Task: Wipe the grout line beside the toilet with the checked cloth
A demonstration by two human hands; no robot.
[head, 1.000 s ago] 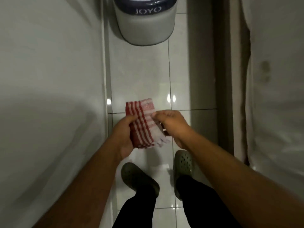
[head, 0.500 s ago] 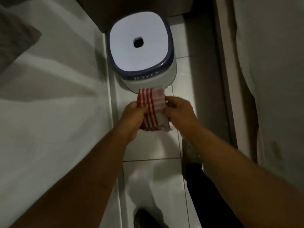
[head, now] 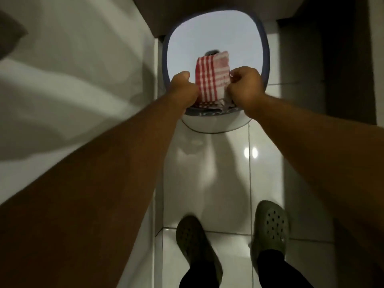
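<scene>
A folded red-and-white checked cloth (head: pixel 212 77) is held up between both my hands, above the white stool. My left hand (head: pixel 184 88) grips its left edge. My right hand (head: pixel 245 86) pinches its right edge. The cloth hangs over the lid of a white plastic stool with a dark blue rim (head: pixel 264 48), which covers part of the stool's small centre hole. A grout line (head: pixel 249 173) runs along the glossy white floor tiles towards me, right of centre. No toilet can be made out in this view.
A white wall (head: pixel 72 80) runs close on the left, with a narrow tile strip (head: pixel 158 200) at its foot. A dark upright surface (head: pixel 342 59) stands at the right. My two feet in green clogs (head: pixel 195 244) stand on the tiles near the bottom edge.
Both hands have carried the cloth forward from above the floor tiles to above the stool lid. The view has tilted so the stool is nearer and both feet show.
</scene>
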